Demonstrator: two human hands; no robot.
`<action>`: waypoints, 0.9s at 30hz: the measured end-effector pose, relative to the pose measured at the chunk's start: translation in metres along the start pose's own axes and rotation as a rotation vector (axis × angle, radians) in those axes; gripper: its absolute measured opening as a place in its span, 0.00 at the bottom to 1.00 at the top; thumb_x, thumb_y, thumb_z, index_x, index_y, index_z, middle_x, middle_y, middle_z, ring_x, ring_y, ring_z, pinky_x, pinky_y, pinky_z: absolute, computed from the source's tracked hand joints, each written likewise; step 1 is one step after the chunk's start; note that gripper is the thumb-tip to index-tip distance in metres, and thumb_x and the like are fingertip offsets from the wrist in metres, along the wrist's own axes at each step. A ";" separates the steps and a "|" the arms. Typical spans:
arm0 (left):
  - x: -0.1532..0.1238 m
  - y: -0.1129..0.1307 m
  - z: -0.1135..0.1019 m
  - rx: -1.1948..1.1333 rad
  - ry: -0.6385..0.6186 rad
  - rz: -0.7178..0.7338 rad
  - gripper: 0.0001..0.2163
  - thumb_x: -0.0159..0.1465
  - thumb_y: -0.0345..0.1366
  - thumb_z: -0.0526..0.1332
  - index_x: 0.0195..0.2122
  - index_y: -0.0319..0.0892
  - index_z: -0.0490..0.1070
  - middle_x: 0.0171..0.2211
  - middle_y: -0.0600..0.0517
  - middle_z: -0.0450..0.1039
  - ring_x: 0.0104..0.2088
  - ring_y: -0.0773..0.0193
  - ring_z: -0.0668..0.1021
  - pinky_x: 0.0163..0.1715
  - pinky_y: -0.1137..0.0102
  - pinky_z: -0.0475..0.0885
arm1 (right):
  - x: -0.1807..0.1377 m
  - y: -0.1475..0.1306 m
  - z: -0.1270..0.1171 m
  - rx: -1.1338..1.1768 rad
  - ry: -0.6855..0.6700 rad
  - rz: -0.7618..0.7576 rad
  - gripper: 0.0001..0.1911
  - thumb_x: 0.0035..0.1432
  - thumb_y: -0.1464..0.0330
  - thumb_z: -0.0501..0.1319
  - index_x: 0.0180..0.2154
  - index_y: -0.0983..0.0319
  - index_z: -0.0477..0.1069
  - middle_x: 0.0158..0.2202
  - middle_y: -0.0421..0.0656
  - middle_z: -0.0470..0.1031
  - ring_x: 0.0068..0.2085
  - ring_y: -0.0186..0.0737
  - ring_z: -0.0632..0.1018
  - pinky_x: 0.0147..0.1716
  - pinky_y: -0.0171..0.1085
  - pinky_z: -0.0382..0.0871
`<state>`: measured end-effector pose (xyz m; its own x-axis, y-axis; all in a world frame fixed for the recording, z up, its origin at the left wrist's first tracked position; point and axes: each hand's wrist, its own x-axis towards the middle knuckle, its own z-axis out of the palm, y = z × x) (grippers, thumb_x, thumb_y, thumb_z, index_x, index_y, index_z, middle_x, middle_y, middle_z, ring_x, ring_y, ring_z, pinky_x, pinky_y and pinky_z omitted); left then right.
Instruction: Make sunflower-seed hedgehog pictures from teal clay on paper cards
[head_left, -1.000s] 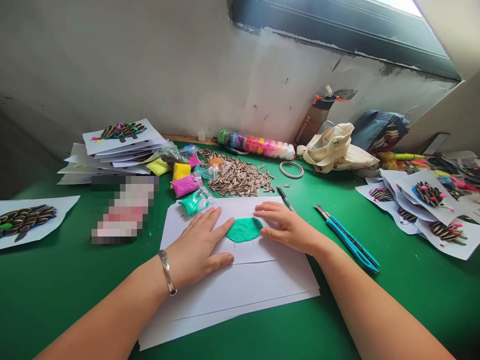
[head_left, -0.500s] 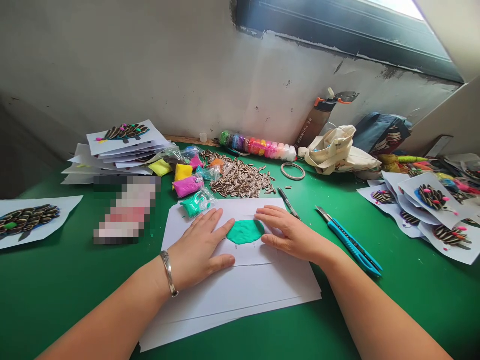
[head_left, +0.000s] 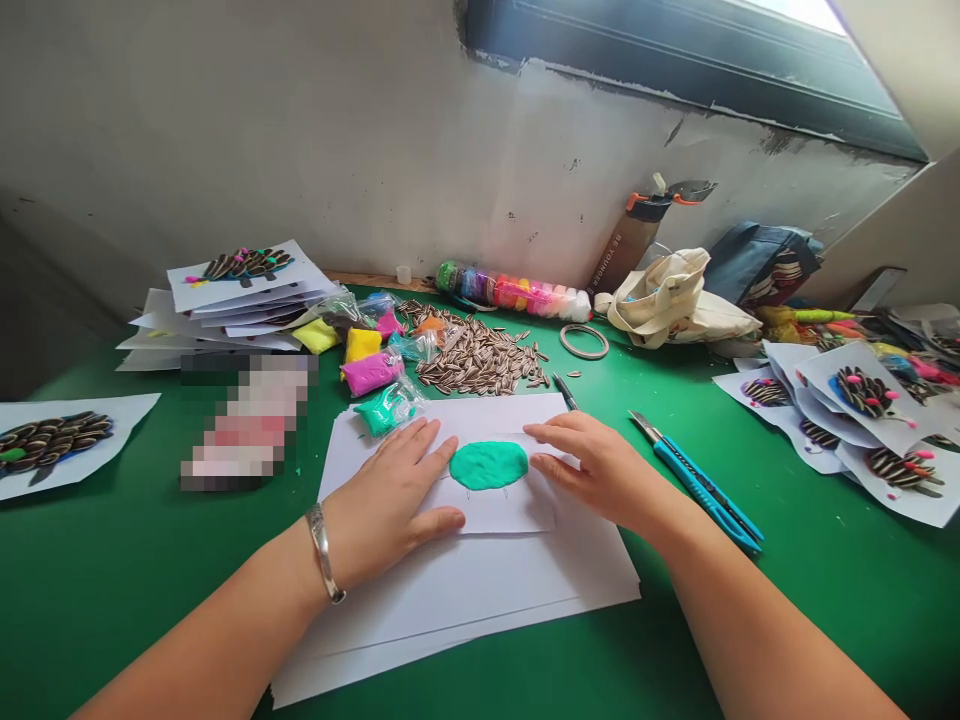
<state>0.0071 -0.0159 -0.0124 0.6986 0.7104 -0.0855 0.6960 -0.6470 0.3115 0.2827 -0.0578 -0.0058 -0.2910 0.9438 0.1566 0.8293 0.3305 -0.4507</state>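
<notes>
A flat oval of teal clay (head_left: 489, 465) lies on a small white card (head_left: 502, 510) on top of a stack of white paper (head_left: 480, 590). My left hand (head_left: 390, 500) rests flat on the card just left of the clay, fingers spread, index fingertip touching the clay's edge. My right hand (head_left: 592, 465) sits to the right of the clay, fingers stretched out and a little apart from it, holding nothing.
A heap of sunflower seeds (head_left: 480, 355), bagged clay pieces (head_left: 373, 370), a row of clay tubs (head_left: 517, 290), a pen (head_left: 566, 392), a blue utility knife (head_left: 697, 482), a tape ring (head_left: 583, 341), a cloth bag (head_left: 675, 295) and finished seed cards (head_left: 240, 275) ring the green table (head_left: 135, 560).
My right hand has drawn back to the right, off the clay's edge. The left hand stays flat beside the clay. The view shifted slightly.
</notes>
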 end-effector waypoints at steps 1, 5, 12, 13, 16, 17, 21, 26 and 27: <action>0.000 0.000 -0.001 0.007 0.033 0.007 0.33 0.62 0.55 0.58 0.64 0.42 0.59 0.67 0.40 0.52 0.67 0.41 0.52 0.62 0.47 0.57 | 0.000 -0.003 0.000 -0.009 -0.020 0.014 0.16 0.63 0.64 0.57 0.53 0.56 0.72 0.45 0.47 0.76 0.44 0.45 0.76 0.42 0.43 0.73; -0.001 0.005 -0.004 0.057 0.145 0.072 0.31 0.65 0.56 0.53 0.62 0.39 0.63 0.65 0.40 0.57 0.67 0.42 0.54 0.63 0.48 0.55 | 0.001 -0.009 0.002 -0.047 -0.085 0.006 0.16 0.63 0.70 0.56 0.52 0.59 0.72 0.43 0.48 0.75 0.44 0.45 0.75 0.42 0.42 0.73; 0.004 0.023 0.009 0.059 0.082 0.191 0.30 0.66 0.52 0.55 0.65 0.42 0.57 0.67 0.42 0.52 0.67 0.47 0.54 0.63 0.50 0.55 | 0.001 -0.005 0.009 -0.060 0.012 -0.050 0.19 0.61 0.76 0.53 0.51 0.58 0.71 0.48 0.48 0.74 0.49 0.47 0.74 0.47 0.44 0.71; 0.004 0.025 0.010 0.068 0.049 0.185 0.30 0.66 0.52 0.56 0.65 0.41 0.57 0.67 0.41 0.51 0.67 0.46 0.54 0.63 0.49 0.55 | 0.001 -0.004 0.010 -0.082 0.030 -0.027 0.19 0.60 0.77 0.53 0.50 0.58 0.72 0.48 0.48 0.74 0.49 0.48 0.74 0.47 0.45 0.71; 0.005 0.029 0.012 0.097 -0.034 0.157 0.32 0.66 0.53 0.55 0.66 0.40 0.55 0.67 0.40 0.49 0.67 0.46 0.53 0.64 0.49 0.53 | 0.002 0.001 0.012 -0.131 0.057 0.049 0.18 0.61 0.76 0.52 0.49 0.59 0.73 0.46 0.49 0.75 0.47 0.48 0.74 0.45 0.45 0.71; 0.005 0.030 0.012 0.103 -0.045 0.149 0.32 0.66 0.53 0.55 0.66 0.39 0.55 0.67 0.40 0.49 0.67 0.46 0.53 0.64 0.50 0.52 | 0.003 0.002 0.014 -0.131 0.060 0.070 0.18 0.61 0.76 0.52 0.49 0.59 0.73 0.44 0.49 0.75 0.46 0.47 0.74 0.44 0.44 0.71; 0.003 0.032 0.012 0.112 0.000 0.153 0.31 0.66 0.52 0.54 0.65 0.41 0.56 0.68 0.41 0.48 0.67 0.47 0.52 0.64 0.51 0.51 | 0.010 0.006 0.023 -0.082 0.095 0.120 0.17 0.61 0.75 0.52 0.47 0.59 0.75 0.38 0.47 0.75 0.41 0.44 0.75 0.41 0.41 0.70; 0.002 0.035 0.017 0.141 0.050 0.191 0.31 0.66 0.53 0.54 0.66 0.42 0.55 0.68 0.43 0.48 0.68 0.49 0.51 0.65 0.52 0.49 | 0.021 0.008 0.040 0.028 0.168 0.041 0.15 0.61 0.76 0.53 0.43 0.59 0.76 0.35 0.45 0.75 0.38 0.41 0.75 0.39 0.39 0.70; 0.003 0.035 0.018 0.139 0.043 0.200 0.31 0.66 0.54 0.53 0.66 0.42 0.55 0.68 0.43 0.49 0.68 0.49 0.52 0.65 0.52 0.49 | 0.023 0.008 0.042 0.052 0.171 0.011 0.15 0.61 0.76 0.53 0.43 0.59 0.76 0.34 0.45 0.75 0.38 0.42 0.75 0.40 0.40 0.70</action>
<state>0.0364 -0.0412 -0.0185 0.8190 0.5738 0.0056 0.5631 -0.8055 0.1847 0.2622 -0.0332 -0.0426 -0.1929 0.9352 0.2969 0.8048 0.3239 -0.4974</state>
